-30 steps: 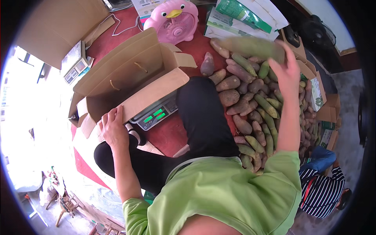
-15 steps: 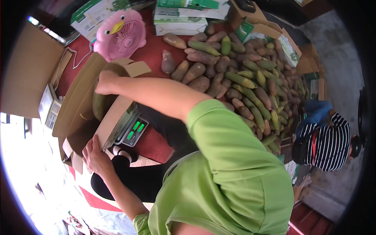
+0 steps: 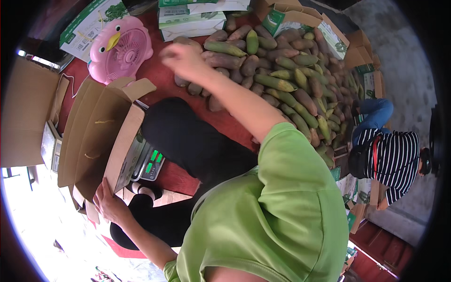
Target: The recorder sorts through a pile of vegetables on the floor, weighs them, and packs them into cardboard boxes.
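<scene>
My left hand (image 3: pixel 112 204) grips the near edge of an open cardboard box (image 3: pixel 123 148), thumb and fingers at its rim. The box stands tilted on a digital scale (image 3: pixel 151 163) with a lit green display. Its bottom is hidden from here. Over the left end of a heap of long green and reddish-brown root vegetables (image 3: pixel 277 83), which look like radishes, reaches my right hand (image 3: pixel 185 60). Its fingers are smeared by motion, so I cannot see whether anything is in them.
A pink duck-faced fan (image 3: pixel 121 49) stands behind the box, with printed cartons (image 3: pixel 190 21) at the back. More open boxes (image 3: pixel 359 49) lie beyond the heap. At the right, a person in a striped shirt (image 3: pixel 397 157) bends forward. My black-clad knee (image 3: pixel 174 124) is beside the scale.
My right hand has left the box, where it was beside a greenish vegetable, and moved right to the heap. My left hand stays on the box edge. The view has shifted slightly.
</scene>
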### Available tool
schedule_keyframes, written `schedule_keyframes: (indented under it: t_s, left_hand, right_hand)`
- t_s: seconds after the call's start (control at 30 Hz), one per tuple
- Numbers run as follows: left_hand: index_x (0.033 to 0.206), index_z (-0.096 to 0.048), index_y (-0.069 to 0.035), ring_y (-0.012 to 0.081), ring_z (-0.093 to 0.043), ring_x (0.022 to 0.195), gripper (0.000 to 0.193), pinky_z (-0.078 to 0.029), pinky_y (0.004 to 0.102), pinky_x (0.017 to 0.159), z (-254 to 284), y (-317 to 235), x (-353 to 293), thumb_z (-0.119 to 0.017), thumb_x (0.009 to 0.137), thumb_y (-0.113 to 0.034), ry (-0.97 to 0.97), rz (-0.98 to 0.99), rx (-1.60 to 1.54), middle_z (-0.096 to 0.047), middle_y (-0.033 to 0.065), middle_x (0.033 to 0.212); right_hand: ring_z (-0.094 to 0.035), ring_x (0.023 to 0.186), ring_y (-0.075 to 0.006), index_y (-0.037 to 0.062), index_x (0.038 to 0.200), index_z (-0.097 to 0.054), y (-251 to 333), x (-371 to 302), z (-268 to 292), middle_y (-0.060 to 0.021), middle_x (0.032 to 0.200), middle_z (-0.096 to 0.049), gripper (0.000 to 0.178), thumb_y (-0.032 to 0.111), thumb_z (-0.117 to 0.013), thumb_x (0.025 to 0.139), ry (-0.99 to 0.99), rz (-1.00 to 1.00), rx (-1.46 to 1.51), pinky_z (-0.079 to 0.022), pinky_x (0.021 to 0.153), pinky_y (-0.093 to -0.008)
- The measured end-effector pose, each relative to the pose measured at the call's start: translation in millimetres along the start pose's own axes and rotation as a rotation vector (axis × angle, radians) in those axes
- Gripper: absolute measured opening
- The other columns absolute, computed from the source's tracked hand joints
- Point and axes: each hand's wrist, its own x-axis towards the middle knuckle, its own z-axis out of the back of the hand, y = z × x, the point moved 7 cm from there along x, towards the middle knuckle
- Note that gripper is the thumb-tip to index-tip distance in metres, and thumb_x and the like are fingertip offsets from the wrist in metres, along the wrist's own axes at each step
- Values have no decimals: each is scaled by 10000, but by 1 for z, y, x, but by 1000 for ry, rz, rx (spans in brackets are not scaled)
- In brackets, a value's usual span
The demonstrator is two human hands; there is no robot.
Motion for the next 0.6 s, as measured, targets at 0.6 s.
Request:
schedule_keyframes:
  t_s: [0.6]
  left_hand:
    - [1233, -598, -177, 256, -549, 1071, 502, -442, 393, 913, -4, -1, -6, -538, 767, -3, -67, -5, 44, -608, 4, 1155]
  right_hand:
    - [-320, 1351, -260, 209, 1390, -348, -292, -219, 281, -57, 1477, -307, 630, 207, -624, 824, 47, -1002, -1197, -407, 993, -484]
